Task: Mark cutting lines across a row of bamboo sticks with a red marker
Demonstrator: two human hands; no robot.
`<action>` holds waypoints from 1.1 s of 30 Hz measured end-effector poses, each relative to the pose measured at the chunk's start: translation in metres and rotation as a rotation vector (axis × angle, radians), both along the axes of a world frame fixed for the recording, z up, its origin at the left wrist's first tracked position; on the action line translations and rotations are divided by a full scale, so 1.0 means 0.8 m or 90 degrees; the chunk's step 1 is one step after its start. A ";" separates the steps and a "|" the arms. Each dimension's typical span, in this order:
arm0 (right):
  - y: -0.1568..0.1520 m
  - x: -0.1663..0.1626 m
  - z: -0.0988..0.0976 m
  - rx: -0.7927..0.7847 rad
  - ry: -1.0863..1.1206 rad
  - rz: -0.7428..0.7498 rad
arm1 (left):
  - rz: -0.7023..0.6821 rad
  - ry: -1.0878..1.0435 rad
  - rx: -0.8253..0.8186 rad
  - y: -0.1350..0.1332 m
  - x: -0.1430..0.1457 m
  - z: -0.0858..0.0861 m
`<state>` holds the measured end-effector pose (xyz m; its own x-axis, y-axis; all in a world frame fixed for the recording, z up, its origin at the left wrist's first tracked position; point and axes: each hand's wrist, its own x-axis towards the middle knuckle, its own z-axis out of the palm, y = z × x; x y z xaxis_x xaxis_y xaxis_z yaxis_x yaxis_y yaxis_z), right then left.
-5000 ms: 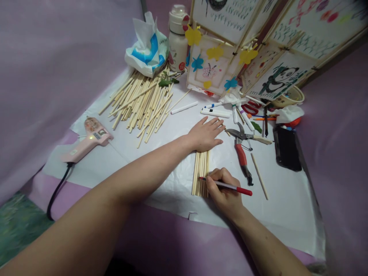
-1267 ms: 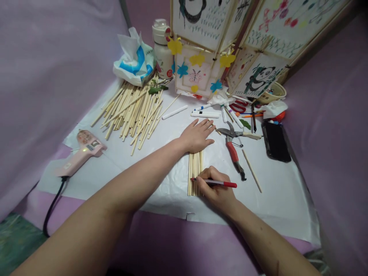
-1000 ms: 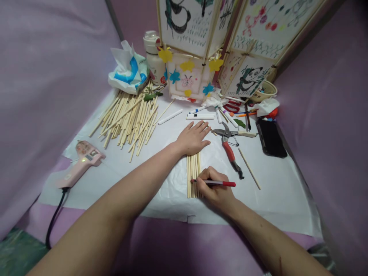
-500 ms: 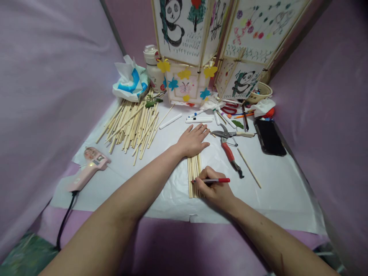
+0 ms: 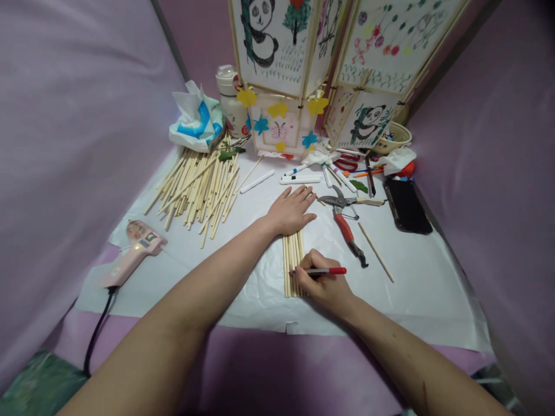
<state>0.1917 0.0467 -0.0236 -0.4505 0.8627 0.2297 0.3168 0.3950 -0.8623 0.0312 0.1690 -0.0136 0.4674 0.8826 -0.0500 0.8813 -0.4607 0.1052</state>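
Several thin wooden sticks [image 5: 291, 260] lie side by side in a flat row on the white sheet. My left hand [image 5: 291, 211] rests palm down over their far ends, fingers spread, hiding those ends. Close to the sticks' near ends, my right hand [image 5: 325, 283] grips a red marker [image 5: 330, 271] like a pen. The marker's tip touches or hovers just above the sticks; I cannot tell which. My right hand covers part of the row's right side.
Pruning shears [image 5: 344, 225] and a single stick [image 5: 376, 252] lie to the right, near a black phone [image 5: 407, 205]. At left are a pile of sticks [image 5: 191, 190] and a pink glue gun [image 5: 136, 248] with a cord. Paper lanterns [image 5: 277, 69] stand at the back.
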 end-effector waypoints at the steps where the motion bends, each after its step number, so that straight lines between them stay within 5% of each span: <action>1: 0.000 0.000 0.000 -0.002 0.001 -0.003 | 0.001 0.000 -0.001 0.000 0.000 0.000; 33: 0.000 0.001 -0.002 -0.008 0.003 0.004 | 0.004 0.000 -0.001 0.002 0.000 -0.002</action>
